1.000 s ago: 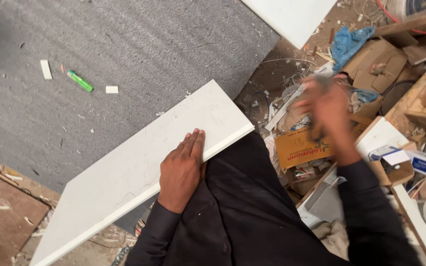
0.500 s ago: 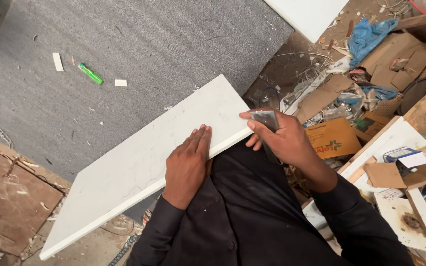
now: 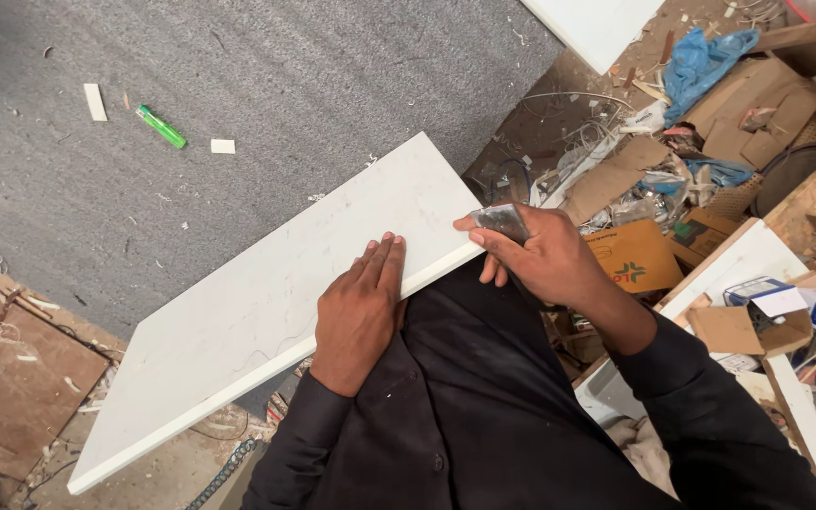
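Far left, at about ten o'clock from the board: grey carpet (image 3: 314, 76) with a green lighter (image 3: 161, 127) lying between two small white offcuts, one (image 3: 94, 102) up-left of it, one (image 3: 223, 146) down-right; none of them touched. At seven to eight o'clock, a patch of worn brown flooring (image 3: 11, 378) strewn with chips and dust. Centre: long white board (image 3: 266, 302), running from seven o'clock up to one o'clock, propped across the person's lap in dark clothing. Face shows faint grey scuffs and a thin curl of debris near the lower middle; no cut line, groove or clamp that I can make out. Left hand (image 3: 359, 312) lies flat, fingers together and extended, palm down on the near long edge, pinning the board. Right hand (image 3: 535, 260), at about three o'clock from the left one, is closed around a small grey metallic piece (image 3: 501, 220), thumb and forefinger pinching it right at the board's upper right corner; whether the piece actually touches the edge I cannot tell, nor what tool it is. Judged progress: board is positioned and steadied, tool is brought to the corner, work on the edge looks barely begun, nearly the whole length remaining. Far right, two to four o'clock: heap of cardboard scraps (image 3: 635, 255), blue plastic bag (image 3: 701, 61), loose wires, small boxes (image 3: 776, 307) on a white panel.
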